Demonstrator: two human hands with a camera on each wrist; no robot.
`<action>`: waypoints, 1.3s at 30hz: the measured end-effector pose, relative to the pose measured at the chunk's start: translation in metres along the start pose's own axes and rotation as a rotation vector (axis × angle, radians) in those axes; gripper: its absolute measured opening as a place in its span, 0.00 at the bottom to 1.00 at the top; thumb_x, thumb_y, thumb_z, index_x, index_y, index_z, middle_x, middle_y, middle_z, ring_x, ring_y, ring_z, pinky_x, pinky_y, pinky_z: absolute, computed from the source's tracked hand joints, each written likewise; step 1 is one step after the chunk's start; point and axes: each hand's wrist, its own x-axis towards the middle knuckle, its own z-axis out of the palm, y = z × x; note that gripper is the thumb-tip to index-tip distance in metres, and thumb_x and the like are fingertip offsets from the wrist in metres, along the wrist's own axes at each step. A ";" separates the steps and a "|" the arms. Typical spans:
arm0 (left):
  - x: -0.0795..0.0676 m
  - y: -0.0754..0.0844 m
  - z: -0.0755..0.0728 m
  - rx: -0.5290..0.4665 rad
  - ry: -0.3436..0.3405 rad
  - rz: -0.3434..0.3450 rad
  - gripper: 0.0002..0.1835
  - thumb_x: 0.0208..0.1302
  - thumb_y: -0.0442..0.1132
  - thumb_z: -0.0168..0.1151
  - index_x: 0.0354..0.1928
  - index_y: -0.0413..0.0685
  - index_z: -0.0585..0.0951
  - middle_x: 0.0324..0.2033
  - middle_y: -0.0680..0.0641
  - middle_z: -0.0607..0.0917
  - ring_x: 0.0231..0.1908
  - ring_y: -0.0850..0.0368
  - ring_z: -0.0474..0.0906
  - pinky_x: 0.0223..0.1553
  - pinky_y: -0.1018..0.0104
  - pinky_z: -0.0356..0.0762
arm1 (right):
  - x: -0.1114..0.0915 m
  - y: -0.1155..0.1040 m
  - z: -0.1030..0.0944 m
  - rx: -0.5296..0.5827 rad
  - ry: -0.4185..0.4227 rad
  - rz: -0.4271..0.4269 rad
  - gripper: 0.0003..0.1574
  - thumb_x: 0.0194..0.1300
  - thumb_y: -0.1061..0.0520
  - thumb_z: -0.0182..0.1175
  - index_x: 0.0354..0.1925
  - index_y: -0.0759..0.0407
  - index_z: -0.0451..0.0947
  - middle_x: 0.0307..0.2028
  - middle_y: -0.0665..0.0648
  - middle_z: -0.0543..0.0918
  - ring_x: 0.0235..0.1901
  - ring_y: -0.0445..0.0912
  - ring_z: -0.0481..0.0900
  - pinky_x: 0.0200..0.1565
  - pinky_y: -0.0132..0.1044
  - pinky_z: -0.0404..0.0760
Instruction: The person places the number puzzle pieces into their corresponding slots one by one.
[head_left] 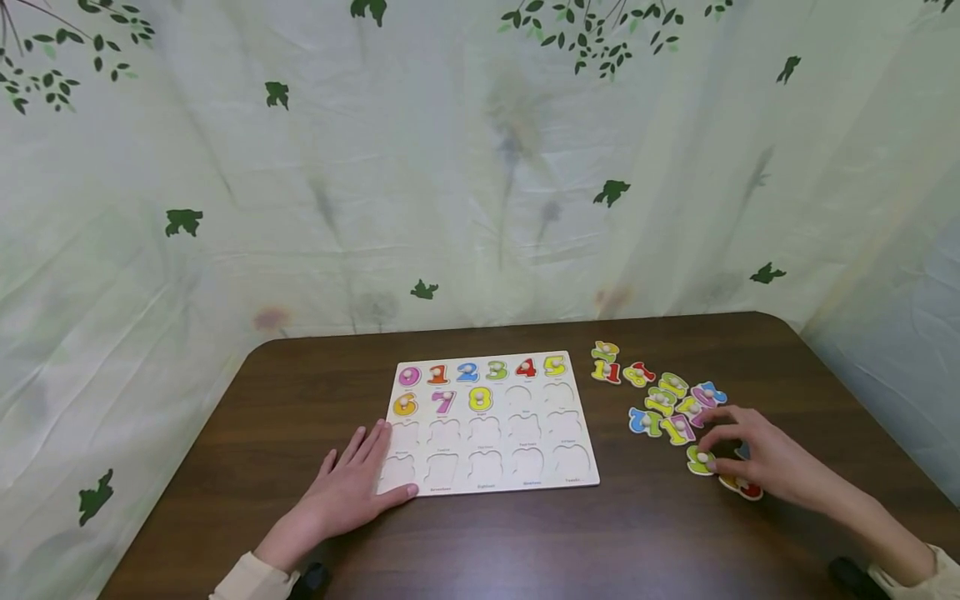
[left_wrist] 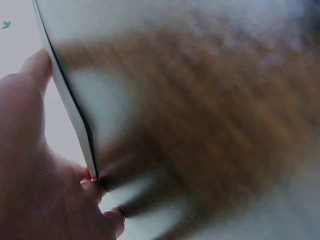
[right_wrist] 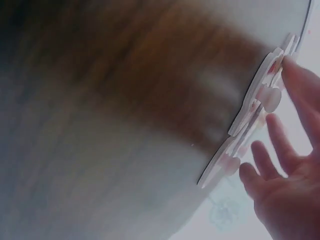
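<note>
A white number puzzle board (head_left: 542, 482) lies on the table, with colourful knobbed digits 0 to 8 set in its upper rows. My left hand (head_left: 351, 490) rests at the board's lower left corner, fingers spread along the left side and thumb on the front edge. Over the loose number pieces on the right is my right hand (head_left: 772, 458), its fingers bent and spread. Its thumb tip is right at a green number piece (head_left: 699, 460). A red and orange piece (head_left: 742, 487) lies partly hidden under this hand. In the right wrist view, the thumb meets the edge of a knobbed piece (right_wrist: 256, 92).
Beyond the right hand several loose pieces lie in a cluster, among them a purple piece (head_left: 678, 429), a blue one (head_left: 643, 422) and a red one (head_left: 638, 374). A red and yellow 11 (head_left: 606, 372) lies near the board. The brown table (head_left: 480, 550) meets a leaf-patterned curtain (head_left: 465, 208) behind.
</note>
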 end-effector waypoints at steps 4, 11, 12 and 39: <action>-0.001 -0.001 0.001 -0.003 0.009 0.002 0.61 0.56 0.78 0.53 0.76 0.38 0.52 0.75 0.39 0.54 0.73 0.36 0.47 0.62 0.27 0.47 | 0.002 -0.001 0.002 0.006 -0.021 -0.003 0.19 0.51 0.56 0.77 0.34 0.32 0.81 0.50 0.48 0.77 0.50 0.48 0.71 0.46 0.38 0.71; -0.001 -0.003 0.001 -0.002 0.010 -0.004 0.60 0.56 0.77 0.53 0.76 0.39 0.52 0.75 0.39 0.54 0.73 0.36 0.46 0.63 0.27 0.47 | 0.005 -0.001 0.004 -0.014 -0.030 -0.020 0.20 0.50 0.55 0.77 0.35 0.31 0.82 0.50 0.47 0.76 0.49 0.47 0.71 0.45 0.39 0.72; -0.001 -0.003 0.001 -0.003 0.010 -0.005 0.60 0.56 0.77 0.53 0.76 0.38 0.52 0.75 0.39 0.54 0.73 0.36 0.47 0.63 0.27 0.47 | 0.006 -0.001 0.005 -0.017 -0.025 -0.033 0.21 0.49 0.56 0.77 0.35 0.31 0.82 0.49 0.47 0.76 0.49 0.46 0.71 0.45 0.39 0.71; 0.001 -0.002 0.001 -0.002 -0.009 -0.016 0.60 0.56 0.78 0.51 0.77 0.41 0.52 0.76 0.41 0.53 0.74 0.38 0.45 0.64 0.28 0.46 | 0.123 -0.041 0.031 0.176 -0.073 -0.035 0.10 0.57 0.56 0.73 0.37 0.40 0.86 0.57 0.57 0.75 0.60 0.60 0.66 0.51 0.54 0.71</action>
